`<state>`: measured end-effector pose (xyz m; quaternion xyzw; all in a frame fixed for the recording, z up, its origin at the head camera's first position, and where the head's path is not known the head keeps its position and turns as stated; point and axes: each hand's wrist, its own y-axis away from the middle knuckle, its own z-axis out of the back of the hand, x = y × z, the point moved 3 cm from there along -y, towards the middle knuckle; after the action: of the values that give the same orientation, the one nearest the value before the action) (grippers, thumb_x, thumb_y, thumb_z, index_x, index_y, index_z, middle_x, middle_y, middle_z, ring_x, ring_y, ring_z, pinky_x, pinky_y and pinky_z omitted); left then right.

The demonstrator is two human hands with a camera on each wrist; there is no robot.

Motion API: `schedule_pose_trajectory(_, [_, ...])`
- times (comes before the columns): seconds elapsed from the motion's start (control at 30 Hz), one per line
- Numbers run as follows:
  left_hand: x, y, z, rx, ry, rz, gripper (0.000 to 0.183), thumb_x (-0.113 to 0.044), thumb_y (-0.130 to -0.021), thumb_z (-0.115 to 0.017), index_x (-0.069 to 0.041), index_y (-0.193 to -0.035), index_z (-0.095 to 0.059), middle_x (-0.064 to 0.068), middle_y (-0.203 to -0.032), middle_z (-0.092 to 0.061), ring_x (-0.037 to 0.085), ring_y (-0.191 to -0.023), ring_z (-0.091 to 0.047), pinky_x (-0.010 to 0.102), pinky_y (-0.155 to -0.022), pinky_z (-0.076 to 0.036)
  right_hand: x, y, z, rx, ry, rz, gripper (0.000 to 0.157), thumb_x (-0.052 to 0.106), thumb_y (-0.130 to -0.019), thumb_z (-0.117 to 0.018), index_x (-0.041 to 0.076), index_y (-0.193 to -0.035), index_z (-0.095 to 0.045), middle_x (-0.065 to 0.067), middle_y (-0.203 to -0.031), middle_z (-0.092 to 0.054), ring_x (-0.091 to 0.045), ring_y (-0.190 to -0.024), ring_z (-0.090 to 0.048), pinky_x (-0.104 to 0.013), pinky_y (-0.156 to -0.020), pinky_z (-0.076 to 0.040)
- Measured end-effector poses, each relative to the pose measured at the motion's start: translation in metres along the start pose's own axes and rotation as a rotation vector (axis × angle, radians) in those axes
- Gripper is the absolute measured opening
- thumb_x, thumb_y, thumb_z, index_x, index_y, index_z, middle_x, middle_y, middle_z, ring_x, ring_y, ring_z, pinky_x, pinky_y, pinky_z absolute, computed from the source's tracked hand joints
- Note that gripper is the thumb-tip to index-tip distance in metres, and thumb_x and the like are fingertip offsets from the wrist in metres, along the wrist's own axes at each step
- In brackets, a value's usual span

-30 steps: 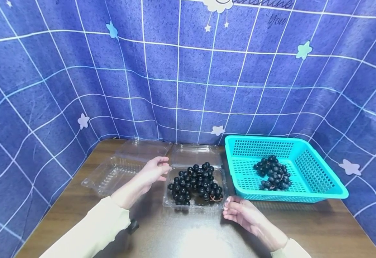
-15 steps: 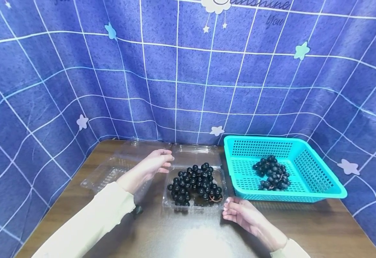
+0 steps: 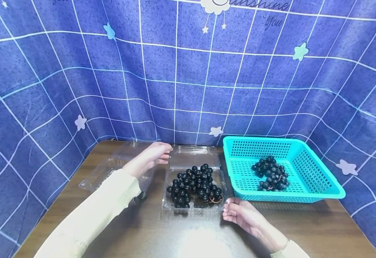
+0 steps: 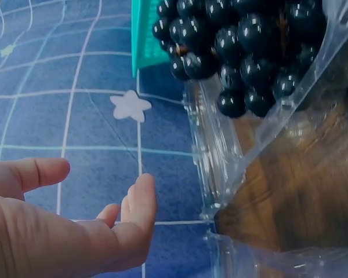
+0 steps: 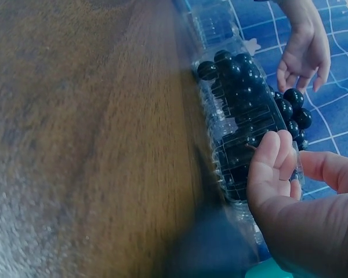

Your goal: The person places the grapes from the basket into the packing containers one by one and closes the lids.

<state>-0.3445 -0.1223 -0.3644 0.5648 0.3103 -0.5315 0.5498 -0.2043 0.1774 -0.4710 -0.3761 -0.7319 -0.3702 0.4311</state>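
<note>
Dark grapes [image 3: 194, 184] fill a clear plastic clamshell container [image 3: 166, 200] at the middle of the table, its lid [image 3: 194, 157] laid back behind it. My right hand [image 3: 242, 216] pinches the container's front right corner; in the right wrist view thumb and fingers [image 5: 267, 165] lie on either side of the rim. Beside the lid's left edge is my left hand [image 3: 155, 152], thumb apart from the loosely bent fingers [image 4: 140, 202], nothing between them in the left wrist view. Partly hidden under the left arm, a second clear container [image 3: 102, 172] stands with its lid raised back.
A turquoise plastic basket [image 3: 317, 195] with more grapes [image 3: 271, 173] stands on the right. The wooden table [image 3: 162, 233] ends at a blue gridded curtain [image 3: 162, 89] behind. A small dark object [image 3: 141, 196] shows by the left sleeve.
My left hand has moved back and slightly up, from the container's left rear edge to beside the open lid. The right hand stays at the front right corner.
</note>
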Motion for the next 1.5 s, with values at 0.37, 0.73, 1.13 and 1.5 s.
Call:
schedule_pose_trajectory(0.37, [0.008,-0.028,0.011,-0.054,-0.044,0.064,0.055,-0.019,-0.088,-0.051,0.006,-0.135,-0.038,0.028,-0.141,-0.033,0.041,-0.127,-0.037,0.045,-0.104,-0.044,0.000,-0.001,0.002,-0.010,-0.011,-0.018,0.009,0.002,-0.092,-0.049,0.007,-0.097,-0.044,0.000,-0.086,-0.059,-0.011,-0.078,-0.063,-0.026,-0.079,-0.057])
schedule_pose_trajectory(0.73, [0.012,-0.046,0.014,-0.068,-0.024,0.106,0.068,-0.017,-0.085,-0.054,0.006,-0.142,-0.025,0.028,-0.144,-0.032,0.040,-0.129,-0.037,0.046,-0.104,-0.043,0.000,-0.001,0.002,0.012,-0.020,-0.018,0.009,0.003,-0.092,-0.049,0.007,-0.098,-0.044,0.001,-0.087,-0.059,-0.009,-0.078,-0.063,-0.026,-0.080,-0.057])
schedule_pose_trajectory(1.13, [0.027,-0.062,0.014,-0.101,-0.068,0.145,0.059,-0.018,-0.085,-0.055,0.006,-0.136,-0.037,0.026,-0.140,-0.039,0.040,-0.126,-0.041,0.046,-0.102,-0.046,0.001,-0.001,0.002,0.008,-0.026,-0.023,0.010,0.003,-0.092,-0.050,0.007,-0.099,-0.044,0.001,-0.087,-0.060,-0.008,-0.076,-0.063,-0.026,-0.080,-0.057])
schedule_pose_trajectory(1.5, [0.027,-0.066,0.009,-0.122,-0.046,0.129,0.060,-0.011,-0.085,-0.050,0.008,-0.138,-0.031,0.029,-0.141,-0.035,0.044,-0.128,-0.038,0.048,-0.098,-0.048,0.001,0.000,0.002,0.015,-0.030,-0.022,0.008,0.002,-0.093,-0.049,0.007,-0.098,-0.046,0.001,-0.087,-0.061,-0.009,-0.077,-0.063,-0.025,-0.080,-0.057])
